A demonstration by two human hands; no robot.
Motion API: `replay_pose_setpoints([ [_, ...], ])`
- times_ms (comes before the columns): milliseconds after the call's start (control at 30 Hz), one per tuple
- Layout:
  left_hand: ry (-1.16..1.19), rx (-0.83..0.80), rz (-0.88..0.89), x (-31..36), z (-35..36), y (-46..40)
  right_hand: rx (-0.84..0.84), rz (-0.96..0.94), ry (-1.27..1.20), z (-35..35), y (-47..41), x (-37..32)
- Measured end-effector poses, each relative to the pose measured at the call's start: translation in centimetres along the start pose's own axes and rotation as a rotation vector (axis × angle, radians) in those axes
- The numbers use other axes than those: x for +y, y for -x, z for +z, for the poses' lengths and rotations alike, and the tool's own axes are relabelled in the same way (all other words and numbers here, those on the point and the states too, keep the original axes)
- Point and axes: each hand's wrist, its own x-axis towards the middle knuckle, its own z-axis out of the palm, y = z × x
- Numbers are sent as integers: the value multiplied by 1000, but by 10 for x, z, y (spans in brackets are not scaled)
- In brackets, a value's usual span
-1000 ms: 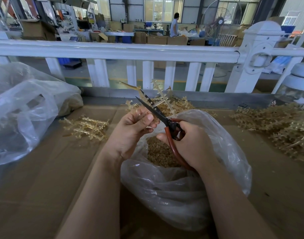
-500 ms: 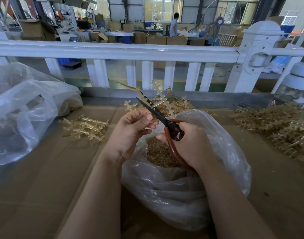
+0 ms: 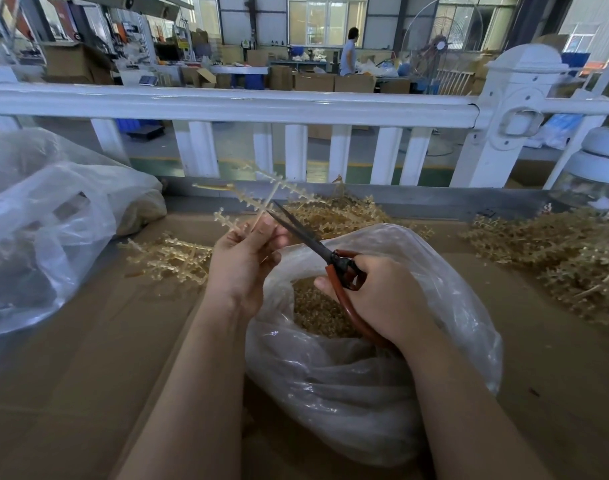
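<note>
Tan plastic sprue stands pinched in my left hand, raised over the counter just beyond the clear bag. My right hand grips the red-handled scissors, whose blade tips sit just beside the sprue's stem. Small tan pieces lie in the bag.

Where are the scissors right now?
The scissors sit at centre of the head view, gripped by the right hand over the open plastic bag, blades pointing up-left at the plastic sprig in the left hand.
</note>
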Motion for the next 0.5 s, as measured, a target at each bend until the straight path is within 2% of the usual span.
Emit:
replay_pose_setpoints([
  [133, -35, 25, -50, -1, -1, -1, 52, 6, -38, 2, -1, 0],
  [300, -219, -132, -97, -6, 8, 5, 95, 71, -288, 3, -5, -1],
  [500, -362, -208, -122, -13, 18, 9, 105, 109, -514, 1, -5, -6],
])
